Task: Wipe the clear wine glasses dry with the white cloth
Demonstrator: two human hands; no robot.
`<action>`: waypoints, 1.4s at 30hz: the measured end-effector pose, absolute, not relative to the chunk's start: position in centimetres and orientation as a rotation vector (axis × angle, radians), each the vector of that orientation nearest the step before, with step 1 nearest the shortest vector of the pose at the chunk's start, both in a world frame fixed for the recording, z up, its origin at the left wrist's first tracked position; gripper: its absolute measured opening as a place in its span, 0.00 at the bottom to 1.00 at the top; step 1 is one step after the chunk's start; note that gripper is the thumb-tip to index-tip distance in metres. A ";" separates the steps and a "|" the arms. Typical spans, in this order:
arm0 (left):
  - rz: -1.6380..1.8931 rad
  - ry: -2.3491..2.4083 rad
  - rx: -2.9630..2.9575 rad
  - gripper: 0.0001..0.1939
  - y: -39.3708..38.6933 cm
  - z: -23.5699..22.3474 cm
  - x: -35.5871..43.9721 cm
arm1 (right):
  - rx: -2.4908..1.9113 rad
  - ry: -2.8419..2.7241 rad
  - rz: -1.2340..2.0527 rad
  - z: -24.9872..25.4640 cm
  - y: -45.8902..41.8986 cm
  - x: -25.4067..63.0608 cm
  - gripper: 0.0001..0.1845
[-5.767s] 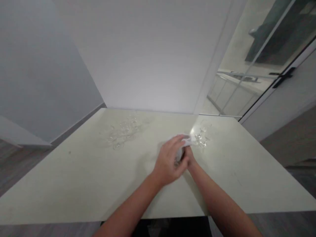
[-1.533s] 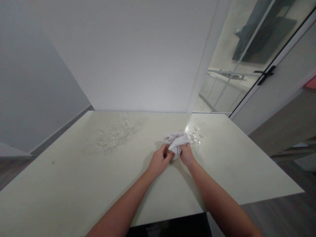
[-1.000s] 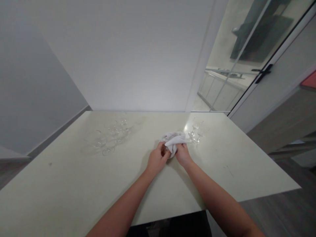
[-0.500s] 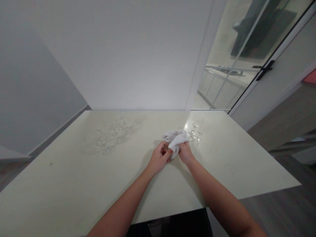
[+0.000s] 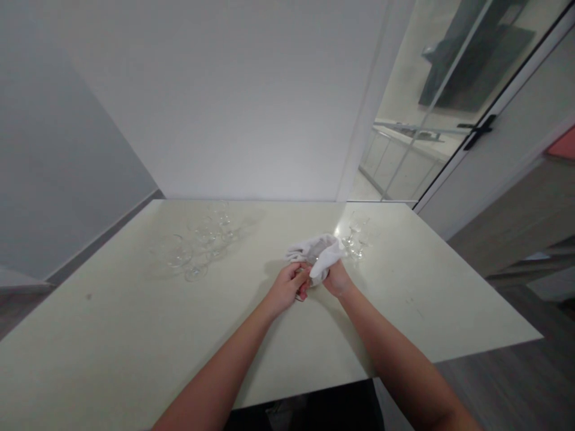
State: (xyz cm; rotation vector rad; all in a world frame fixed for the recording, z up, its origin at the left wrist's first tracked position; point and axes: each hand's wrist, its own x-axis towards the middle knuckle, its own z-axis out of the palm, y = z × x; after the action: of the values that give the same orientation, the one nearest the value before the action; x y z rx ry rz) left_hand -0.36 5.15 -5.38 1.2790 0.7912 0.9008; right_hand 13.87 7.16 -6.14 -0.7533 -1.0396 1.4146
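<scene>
From here I see both hands near each other at mid-table (image 5: 157, 335), each clamped on something.
The left hand (image 5: 287, 282) pinches a mostly hidden glass (image 5: 300, 297); the right hand (image 5: 338, 279) grips the cloth (image 5: 329, 256) bunched against it, its fingertips hidden from me. Left glasses (image 5: 179, 254) sit well apart, right glasses (image 5: 354, 246) near the cloth.

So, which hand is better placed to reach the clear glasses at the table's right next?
Probably the right hand: it is nearer those clear glasses, though it holds the white cloth. The left hand sits farther off, on the cloth's other side.
</scene>
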 end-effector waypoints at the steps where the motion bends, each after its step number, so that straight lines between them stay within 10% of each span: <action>1: 0.917 0.811 1.327 0.20 5.2 -5.5 -0.4 | -0.740 -0.996 1.398 -6.4 7.3 13.8 0.22; 17: 0.666 1.437 2.731 0.10 5.3 -5.1 -2.0 | -1.066 -1.142 0.980 -5.0 7.3 14.7 0.11; 32: 0.991 1.165 1.909 0.15 6.2 -4.7 -2.6 | -1.062 -1.163 0.762 -6.2 7.0 14.6 0.04; 42: 0.706 1.534 2.388 0.18 6.3 -4.9 -3.8 | -1.015 -1.450 1.003 -5.2 7.2 16.2 0.11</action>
State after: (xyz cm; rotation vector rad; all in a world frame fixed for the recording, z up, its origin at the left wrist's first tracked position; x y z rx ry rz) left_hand -3.75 6.33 -4.87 2.3875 1.5336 0.7061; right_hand 16.24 7.20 -5.22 -1.0145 -1.4498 1.0028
